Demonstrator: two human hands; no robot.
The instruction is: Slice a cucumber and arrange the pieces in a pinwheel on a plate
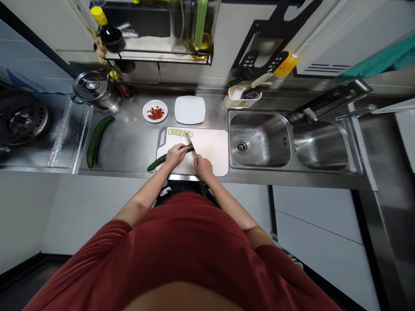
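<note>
A cucumber [157,163] lies slantwise over the left part of the white cutting board [215,149]. My left hand [176,155] is closed over it near its right end. In my right hand [203,168] is the handle of a kitchen knife [192,145], its blade pointing away from me across the cucumber's right end. Several thin cucumber slices [177,132] form an overlapping row along the board's far edge, by the knife tip. Whether the blade is inside the cucumber is too small to tell.
Behind the board stand a plate of chopped red pieces [155,111] and a white square plate [189,109]. Another cucumber [96,140] lies left, near a lidded pot [94,90]. One slice [135,119] sits on the counter. A double sink [259,138] is at right.
</note>
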